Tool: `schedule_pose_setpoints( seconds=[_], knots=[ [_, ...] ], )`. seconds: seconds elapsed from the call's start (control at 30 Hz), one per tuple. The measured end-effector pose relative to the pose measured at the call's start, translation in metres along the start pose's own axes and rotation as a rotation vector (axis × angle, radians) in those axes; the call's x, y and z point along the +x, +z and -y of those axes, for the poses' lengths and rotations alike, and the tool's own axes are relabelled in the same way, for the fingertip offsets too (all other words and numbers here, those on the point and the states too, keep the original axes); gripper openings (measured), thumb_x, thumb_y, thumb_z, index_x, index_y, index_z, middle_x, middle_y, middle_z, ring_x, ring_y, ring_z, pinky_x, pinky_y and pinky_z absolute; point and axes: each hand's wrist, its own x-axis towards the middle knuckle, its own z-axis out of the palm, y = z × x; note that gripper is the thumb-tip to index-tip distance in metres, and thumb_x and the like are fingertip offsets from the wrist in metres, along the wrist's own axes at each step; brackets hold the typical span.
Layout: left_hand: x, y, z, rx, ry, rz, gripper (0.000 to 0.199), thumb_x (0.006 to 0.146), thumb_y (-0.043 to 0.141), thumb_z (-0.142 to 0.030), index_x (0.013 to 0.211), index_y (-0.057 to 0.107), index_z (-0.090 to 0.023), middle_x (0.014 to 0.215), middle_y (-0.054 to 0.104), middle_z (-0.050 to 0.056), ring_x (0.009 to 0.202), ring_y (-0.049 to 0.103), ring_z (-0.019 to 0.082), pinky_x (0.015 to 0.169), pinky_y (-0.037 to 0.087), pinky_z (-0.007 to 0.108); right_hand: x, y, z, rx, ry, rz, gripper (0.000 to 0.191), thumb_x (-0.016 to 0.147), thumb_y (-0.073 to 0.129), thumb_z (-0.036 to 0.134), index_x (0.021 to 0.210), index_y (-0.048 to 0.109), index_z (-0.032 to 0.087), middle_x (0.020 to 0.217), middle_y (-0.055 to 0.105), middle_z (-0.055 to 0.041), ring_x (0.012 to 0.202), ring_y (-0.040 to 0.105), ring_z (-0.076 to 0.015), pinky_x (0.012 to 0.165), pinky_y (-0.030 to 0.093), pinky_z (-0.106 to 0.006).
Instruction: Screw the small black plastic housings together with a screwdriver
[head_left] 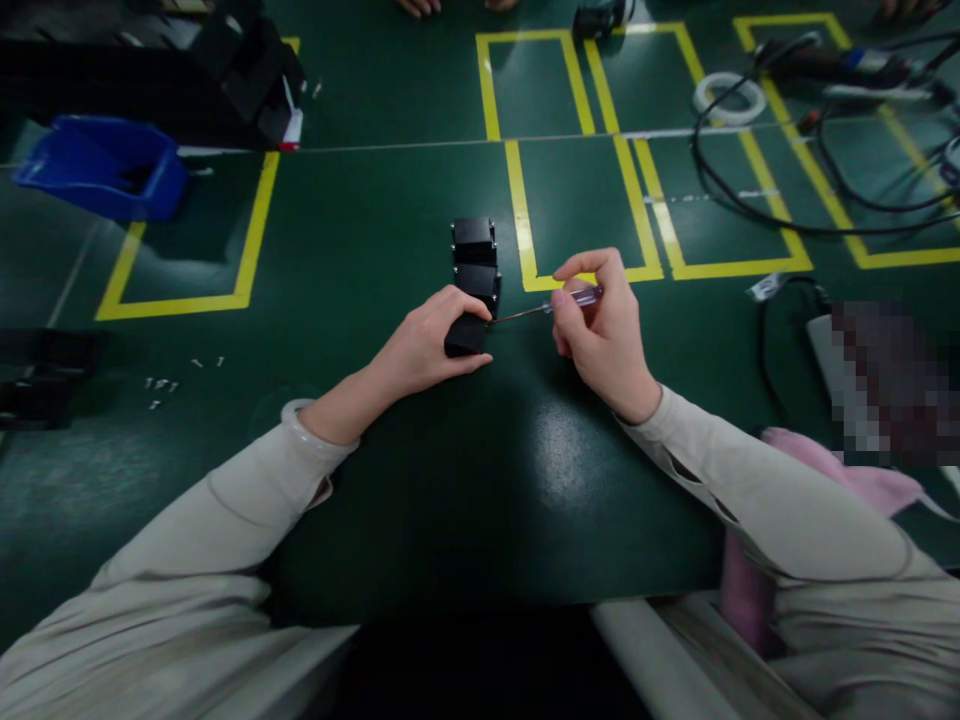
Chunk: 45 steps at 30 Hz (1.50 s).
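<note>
My left hand (442, 340) grips the nearest of a short row of black blocks, thumb and fingers on either side of this black block (465, 338). Beyond it lie a second black block (476, 283) and a third black block (472, 236), both with small shiny screws at their sides. In my right hand (604, 325) is a screwdriver (583, 297) with a clear purplish handle, pinched between thumb and fingers. Its thin shaft points left, and the tip meets the right side of the held block; the exact contact is too small to make out.
A blue bin (161, 178) stands at the left beside a large black stack (247, 75). Several loose screws (161, 384) lie at left. Cables (709, 170), a white tape roll (729, 98) and a pink cloth (840, 470) are at right. Another person's hand (418, 6) shows at the far edge.
</note>
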Motion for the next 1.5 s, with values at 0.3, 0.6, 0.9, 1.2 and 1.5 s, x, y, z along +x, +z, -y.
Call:
schedule_pose_setpoints(
  seconds=[0.3, 0.6, 0.9, 1.2, 1.5],
  knots=[
    [-0.0001, 0.0002, 0.0002, 0.007, 0.015, -0.013, 0.037, 0.084, 0.076, -0.029, 0.113, 0.057, -0.018, 0.112, 0.064, 0.007, 0.103, 0.062, 0.021, 0.091, 0.049, 0.033, 0.0012, 0.0000, 0.0003, -0.010, 0.010, 0.000, 0.018, 0.099, 0.055, 0.040, 0.094, 0.049, 0.024, 0.072, 0.048, 0.0040, 0.054, 0.041, -0.0075, 0.050, 0.032, -0.027],
    [0.0002, 0.0010, 0.0012, 0.004, 0.025, -0.016, 0.038, 0.084, 0.077, -0.029, 0.113, 0.056, -0.018, 0.113, 0.064, 0.007, 0.104, 0.062, 0.022, 0.091, 0.049, 0.034, 0.0016, -0.0010, 0.0042, -0.035, -0.002, 0.007, 0.024, 0.099, 0.054, 0.043, 0.086, 0.050, 0.023, 0.070, 0.049, 0.0026, 0.058, 0.045, -0.0087, 0.051, 0.034, -0.027],
    [0.0000, 0.0007, 0.0020, 0.003, 0.019, -0.015, 0.038, 0.083, 0.077, -0.030, 0.113, 0.057, -0.018, 0.113, 0.064, 0.007, 0.103, 0.062, 0.022, 0.090, 0.050, 0.034, 0.0005, -0.0012, 0.0021, 0.000, 0.018, 0.010, 0.024, 0.098, 0.056, 0.046, 0.093, 0.050, 0.024, 0.073, 0.051, 0.0024, 0.057, 0.047, -0.0087, 0.048, 0.034, -0.026],
    [-0.0001, 0.0005, 0.0002, 0.003, 0.012, -0.012, 0.037, 0.083, 0.076, -0.030, 0.112, 0.057, -0.018, 0.113, 0.064, 0.007, 0.105, 0.062, 0.022, 0.092, 0.050, 0.035, 0.0007, 0.0003, 0.0008, 0.012, 0.007, -0.009, 0.023, 0.098, 0.056, 0.046, 0.099, 0.049, 0.025, 0.070, 0.048, 0.0050, 0.052, 0.044, -0.0075, 0.047, 0.033, -0.026],
    [-0.0001, 0.0014, 0.0022, 0.000, 0.032, -0.019, 0.038, 0.083, 0.076, -0.029, 0.113, 0.056, -0.018, 0.113, 0.064, 0.007, 0.104, 0.062, 0.022, 0.090, 0.050, 0.035, 0.0007, -0.0008, 0.0017, -0.013, -0.002, 0.017, 0.020, 0.098, 0.056, 0.044, 0.096, 0.049, 0.025, 0.065, 0.043, 0.0059, 0.050, 0.040, -0.0072, 0.045, 0.031, -0.026]
  ],
)
